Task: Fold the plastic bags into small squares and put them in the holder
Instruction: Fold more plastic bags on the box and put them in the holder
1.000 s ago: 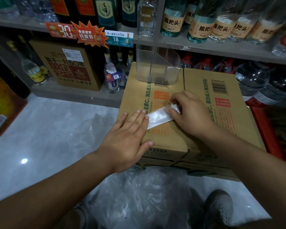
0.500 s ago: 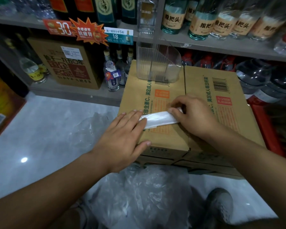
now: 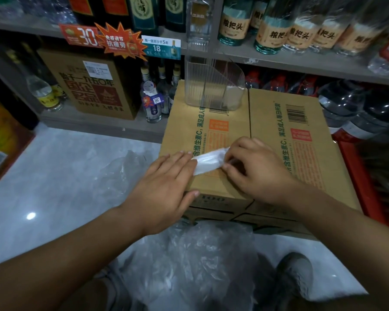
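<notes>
Two hands share one folded plastic strip [image 3: 208,162] on the cardboard carton [image 3: 267,122], its length running left-right: flat left hand [image 3: 166,187] pins one end, right hand [image 3: 254,167] pinches the other; clear holder [image 3: 213,86] stands beyond.

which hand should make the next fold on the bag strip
The right hand. Its fingers already pinch the free end of the folded bag strip on the cardboard box, while the left hand lies flat pinning the other end, so it likely anchors.
</notes>
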`<state>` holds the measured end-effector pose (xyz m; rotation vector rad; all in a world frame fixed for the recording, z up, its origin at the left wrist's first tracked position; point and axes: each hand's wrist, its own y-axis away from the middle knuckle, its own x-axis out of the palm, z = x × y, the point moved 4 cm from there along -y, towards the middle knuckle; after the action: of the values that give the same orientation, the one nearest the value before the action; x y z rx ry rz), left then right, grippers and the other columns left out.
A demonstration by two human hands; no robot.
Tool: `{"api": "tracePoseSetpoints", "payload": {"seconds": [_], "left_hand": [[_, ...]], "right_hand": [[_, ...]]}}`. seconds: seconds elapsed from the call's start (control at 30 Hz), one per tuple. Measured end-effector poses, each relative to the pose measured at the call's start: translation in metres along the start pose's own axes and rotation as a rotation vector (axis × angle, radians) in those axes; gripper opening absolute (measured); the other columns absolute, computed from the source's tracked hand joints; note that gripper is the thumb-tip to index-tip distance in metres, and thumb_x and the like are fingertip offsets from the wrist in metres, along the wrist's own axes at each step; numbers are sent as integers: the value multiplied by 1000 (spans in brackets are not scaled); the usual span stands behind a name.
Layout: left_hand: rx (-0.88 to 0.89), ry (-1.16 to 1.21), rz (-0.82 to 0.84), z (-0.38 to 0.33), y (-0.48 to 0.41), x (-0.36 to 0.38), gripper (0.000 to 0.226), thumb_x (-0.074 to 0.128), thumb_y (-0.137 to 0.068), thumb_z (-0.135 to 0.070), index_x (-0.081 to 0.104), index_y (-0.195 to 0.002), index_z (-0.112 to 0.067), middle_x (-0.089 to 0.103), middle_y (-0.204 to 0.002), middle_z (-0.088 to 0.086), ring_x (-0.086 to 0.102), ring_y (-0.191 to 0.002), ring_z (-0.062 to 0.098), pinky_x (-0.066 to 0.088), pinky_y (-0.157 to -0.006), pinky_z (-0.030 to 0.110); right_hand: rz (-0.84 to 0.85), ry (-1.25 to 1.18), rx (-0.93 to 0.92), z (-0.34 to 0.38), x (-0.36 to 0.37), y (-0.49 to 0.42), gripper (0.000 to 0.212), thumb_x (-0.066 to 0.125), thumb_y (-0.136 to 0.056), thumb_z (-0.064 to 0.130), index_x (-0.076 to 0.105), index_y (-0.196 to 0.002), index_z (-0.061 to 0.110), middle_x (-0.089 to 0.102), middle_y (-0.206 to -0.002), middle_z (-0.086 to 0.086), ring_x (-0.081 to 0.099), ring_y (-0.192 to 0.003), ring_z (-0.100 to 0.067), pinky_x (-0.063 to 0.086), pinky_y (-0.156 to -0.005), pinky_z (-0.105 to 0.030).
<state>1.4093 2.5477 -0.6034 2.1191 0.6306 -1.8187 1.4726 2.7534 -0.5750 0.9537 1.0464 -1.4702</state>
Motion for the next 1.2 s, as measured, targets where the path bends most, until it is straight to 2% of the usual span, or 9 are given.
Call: {"api": "tracePoseSetpoints", "payload": {"seconds": [0.13,0.27,0.4,0.53,0.7,0.97,1.03,1.13,1.2], "left_hand": [[75,59,-65,3,1,-8,46,52,-90,-44,62,-128,-19,57,-126,-2,49,-122,21,30,-104,31],[94,122,-148,4,1,-7,31,72,-84,-31,70,-113,-21,60,-110,-5,53,-107,19,35,-92,30],[101,208,-199,2,0,-8,25,58,-87,-42,74,-98,-26,62,-96,-10,56,-98,16,35,-89,29],[114,249,-190,-2,-2,-10,26,53,-89,-44,74,-91,-29,61,-90,-12,57,-94,15,31,-87,24],[88,293,-184,0,-5,-10,23,57,-89,-44,70,-101,-28,57,-92,-17,55,-96,13,31,-86,25],[119,307,-190,-1,-7,-9,22,68,-85,-32,72,-106,-25,61,-92,-14,56,-97,14,38,-86,31],[118,346,-181,1,-9,-11,30,71,-84,-35,70,-112,-26,60,-103,-13,54,-104,13,42,-91,34],[136,415,-143,2,-14,-14,52,78,-79,-40,63,-128,-28,53,-133,-13,46,-128,14,40,-106,40],[138,467,-121,2,-18,-15,60,77,-78,-44,61,-133,-29,53,-140,-15,44,-134,14,39,-109,48]], "right_hand": [[-9,43,-53,7,-5,6,30,69,-86,43,69,-108,23,54,-123,0,47,-117,-21,40,-98,-38],[84,-127,-172,27,0,18,41,77,-78,50,69,-108,23,56,-121,5,50,-116,-17,43,-98,-32],[63,-91,-205,32,10,25,36,84,-74,38,69,-101,21,60,-112,3,58,-104,-21,51,-90,-40],[-34,-83,-259,38,10,29,11,71,-82,26,68,-90,19,61,-101,1,61,-93,-23,52,-80,-41],[-25,-33,-271,36,14,34,25,78,-77,32,65,-93,17,60,-100,0,60,-89,-24,52,-78,-41],[-135,-12,-281,40,21,38,18,61,-89,32,71,-92,18,62,-98,-1,61,-92,-24,49,-80,-41],[-139,-62,-269,41,19,38,15,61,-92,28,71,-92,18,62,-99,0,61,-92,-24,49,-80,-42],[-105,-221,-244,39,12,37,8,62,-94,19,68,-94,15,62,-97,0,61,-89,-22,50,-78,-43],[-65,-330,-205,36,7,37,6,61,-95,16,66,-94,13,62,-95,0,61,-89,-21,50,-76,-44]]}}
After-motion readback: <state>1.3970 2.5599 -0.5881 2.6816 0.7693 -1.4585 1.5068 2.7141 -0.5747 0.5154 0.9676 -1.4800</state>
